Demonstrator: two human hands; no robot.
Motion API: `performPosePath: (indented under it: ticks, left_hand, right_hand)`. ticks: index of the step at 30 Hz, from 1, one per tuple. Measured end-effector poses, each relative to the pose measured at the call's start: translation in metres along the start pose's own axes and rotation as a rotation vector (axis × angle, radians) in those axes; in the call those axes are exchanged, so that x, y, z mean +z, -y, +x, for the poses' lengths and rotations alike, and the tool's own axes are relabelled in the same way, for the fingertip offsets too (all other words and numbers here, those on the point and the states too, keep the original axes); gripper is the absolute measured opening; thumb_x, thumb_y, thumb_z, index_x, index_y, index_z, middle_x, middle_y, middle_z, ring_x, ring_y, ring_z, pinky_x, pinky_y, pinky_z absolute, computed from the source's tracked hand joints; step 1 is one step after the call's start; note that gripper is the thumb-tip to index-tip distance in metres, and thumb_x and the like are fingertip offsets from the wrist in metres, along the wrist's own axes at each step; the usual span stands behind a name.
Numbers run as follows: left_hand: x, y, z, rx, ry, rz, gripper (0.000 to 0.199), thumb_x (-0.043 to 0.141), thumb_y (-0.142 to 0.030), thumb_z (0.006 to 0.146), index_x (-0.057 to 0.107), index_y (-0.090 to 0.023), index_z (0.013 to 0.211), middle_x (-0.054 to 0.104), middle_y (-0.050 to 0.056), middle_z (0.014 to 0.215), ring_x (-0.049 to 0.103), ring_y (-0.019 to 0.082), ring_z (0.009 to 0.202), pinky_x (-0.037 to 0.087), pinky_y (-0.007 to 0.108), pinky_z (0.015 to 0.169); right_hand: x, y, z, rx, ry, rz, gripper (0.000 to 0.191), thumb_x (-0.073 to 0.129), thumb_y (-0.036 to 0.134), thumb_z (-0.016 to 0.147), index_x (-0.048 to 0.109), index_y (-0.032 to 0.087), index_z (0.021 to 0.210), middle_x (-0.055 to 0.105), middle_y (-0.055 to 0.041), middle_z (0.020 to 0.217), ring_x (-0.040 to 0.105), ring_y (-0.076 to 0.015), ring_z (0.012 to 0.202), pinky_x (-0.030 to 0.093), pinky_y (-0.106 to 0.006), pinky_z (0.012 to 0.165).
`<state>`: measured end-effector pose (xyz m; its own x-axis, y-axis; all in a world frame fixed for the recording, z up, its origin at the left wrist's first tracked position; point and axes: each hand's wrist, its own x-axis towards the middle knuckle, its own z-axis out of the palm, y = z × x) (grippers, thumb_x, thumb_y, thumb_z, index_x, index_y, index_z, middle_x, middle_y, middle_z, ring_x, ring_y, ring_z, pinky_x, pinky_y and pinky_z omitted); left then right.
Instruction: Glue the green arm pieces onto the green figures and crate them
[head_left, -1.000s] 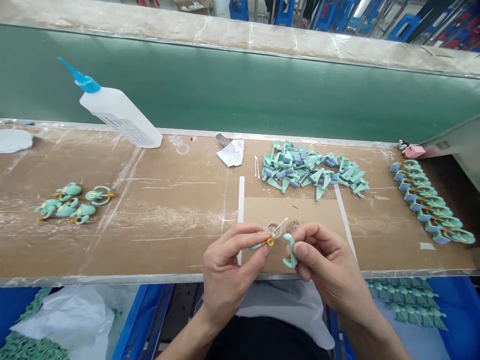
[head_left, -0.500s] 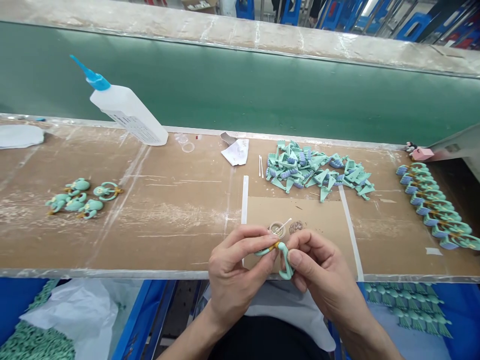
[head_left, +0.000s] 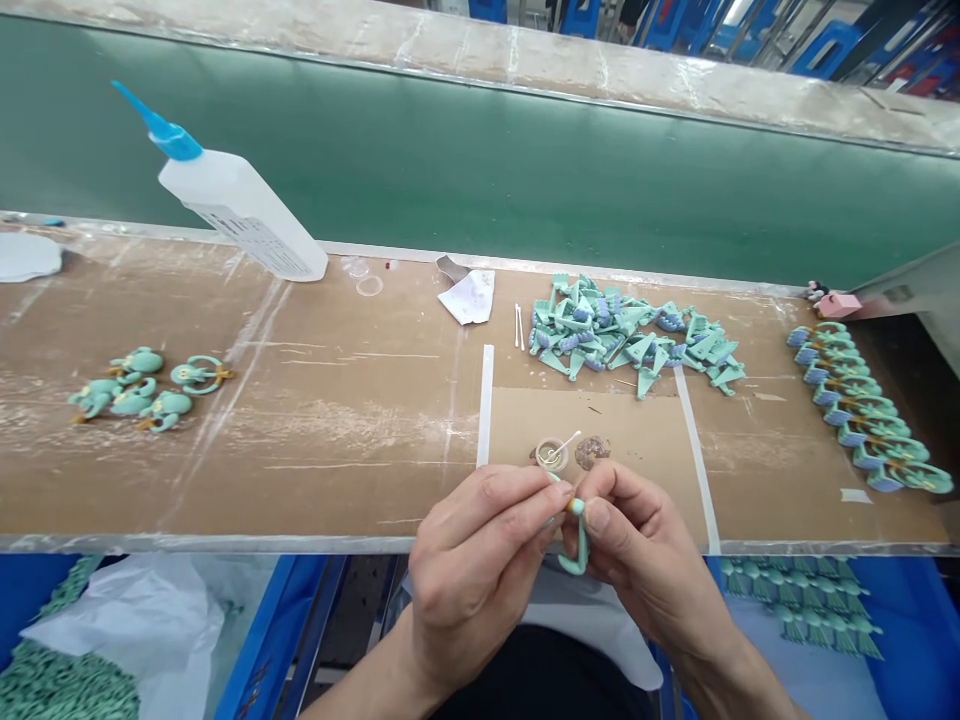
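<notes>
Near the table's front edge, my left hand (head_left: 480, 545) and my right hand (head_left: 649, 560) meet around a small mint-green curved piece (head_left: 576, 555) with a yellow band. Both hands pinch it, and its hooked end hangs down between them. Fingers hide part of the piece. Just beyond my fingertips is a small round dish (head_left: 551, 455) with a cotton swab resting in it. A brown speckled lump (head_left: 592, 451) lies to the right of the dish.
A pile of mint and lilac parts (head_left: 600, 325) lies behind. Assembled pieces (head_left: 870, 405) form a row at right; several more (head_left: 135, 390) lie left. A white bottle (head_left: 244, 215) stands at back left. Blue bins (head_left: 259, 640) with green parts sit below the table edge.
My left fingers have turned over the piece and cover more of it, and its hooked end now points further down. The view has shifted slightly, moving table items left and up.
</notes>
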<state>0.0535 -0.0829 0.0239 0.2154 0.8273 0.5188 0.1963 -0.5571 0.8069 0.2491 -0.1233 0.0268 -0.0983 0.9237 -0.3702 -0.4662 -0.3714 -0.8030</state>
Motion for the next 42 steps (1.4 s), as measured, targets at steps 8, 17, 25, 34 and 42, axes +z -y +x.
performPosePath:
  ticks: [8,17,25,34,42]
  left_hand:
    - [-0.004,-0.001,0.002,0.056,0.064,0.032,0.049,0.085,0.001,0.106,0.088,-0.03,0.143,0.094,0.009,0.123,0.091,0.027,0.103,0.078,0.039,0.09]
    - [-0.006,0.006,0.002,-0.078,0.069,-0.123,0.039,0.086,-0.003,0.107,0.089,-0.031,0.135,0.089,0.007,0.123,0.087,0.021,0.103,0.073,0.031,0.09]
    - [-0.001,0.008,-0.001,-0.51,0.005,-0.649,0.012,0.096,-0.032,0.103,0.09,-0.023,0.107,0.077,0.007,0.11,0.075,0.02,0.099,0.061,0.029,0.091]
    - [0.009,-0.001,-0.002,-0.965,-0.03,-1.689,0.031,0.093,-0.046,0.098,0.083,-0.017,0.105,0.061,0.0,0.093,0.059,0.014,0.069,0.057,0.025,0.062]
    - [0.008,-0.001,-0.004,-1.007,-0.061,-1.69,0.033,0.096,-0.046,0.096,0.083,-0.017,0.105,0.062,0.001,0.094,0.059,0.014,0.07,0.059,0.024,0.059]
  right_hand:
    - [-0.001,-0.005,-0.001,-0.008,0.032,0.042,0.045,0.094,0.055,0.111,0.069,0.022,0.092,0.069,0.0019,0.074,0.03,-0.0079,0.058,0.028,-0.025,0.056]
    - [-0.001,-0.01,-0.005,-0.028,0.007,-0.058,0.044,0.091,0.057,0.113,0.073,0.022,0.095,0.069,0.0014,0.074,0.051,-0.0106,0.061,0.041,-0.025,0.061]
    - [0.021,0.004,-0.025,-0.191,-0.056,-0.496,0.029,0.083,0.048,0.119,0.083,0.024,0.103,0.073,0.0001,0.081,0.065,-0.0149,0.065,0.054,-0.028,0.063]
    - [0.021,0.0,-0.022,-0.543,-0.08,-0.68,0.023,0.079,0.021,0.119,0.082,0.034,0.138,0.077,-0.0062,0.121,0.079,-0.0199,0.087,0.072,-0.038,0.08]
    - [0.026,0.002,-0.019,-0.593,-0.046,-0.726,0.028,0.078,0.016,0.117,0.081,0.034,0.139,0.073,-0.0062,0.122,0.077,-0.0191,0.089,0.072,-0.035,0.078]
